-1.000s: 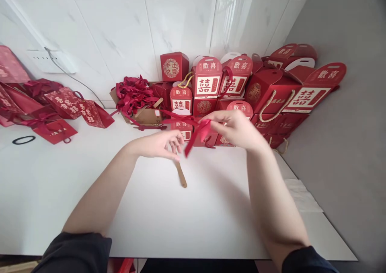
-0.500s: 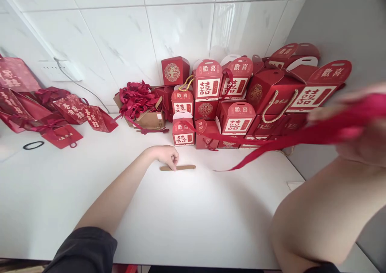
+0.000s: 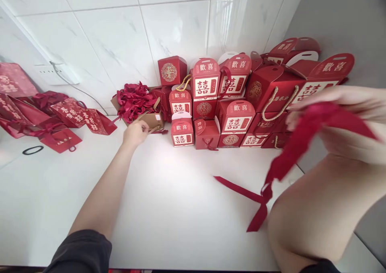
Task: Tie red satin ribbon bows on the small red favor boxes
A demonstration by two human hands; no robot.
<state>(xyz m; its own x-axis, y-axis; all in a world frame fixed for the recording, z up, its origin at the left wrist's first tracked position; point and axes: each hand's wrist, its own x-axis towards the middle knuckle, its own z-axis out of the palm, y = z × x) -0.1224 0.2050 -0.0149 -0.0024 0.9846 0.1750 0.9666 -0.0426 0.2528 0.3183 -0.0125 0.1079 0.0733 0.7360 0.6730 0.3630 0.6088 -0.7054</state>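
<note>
My left hand [image 3: 135,133] is closed with a thin brown stick [image 3: 155,129] at its fingertips, in front of a cardboard box [image 3: 144,125] heaped with dark red ribbons [image 3: 134,103]. My right hand [image 3: 352,98], raised at the right and slightly blurred, grips a red ribbon [image 3: 288,152]. The ribbon hangs down from the hand, bunches partway along, and splits into two tails above the white table [image 3: 181,208].
Stacked red gift boxes [image 3: 235,122] with gold and white lettering stand along the tiled wall. Red bags [image 3: 64,138] lie at the left beside a black ring [image 3: 33,150]. A cable [image 3: 81,87] runs from a wall socket [image 3: 57,74].
My left hand has picked the brown stick off the table and moved left and back to the ribbon box. My right hand has come inward, and its ribbon now hangs lower.
</note>
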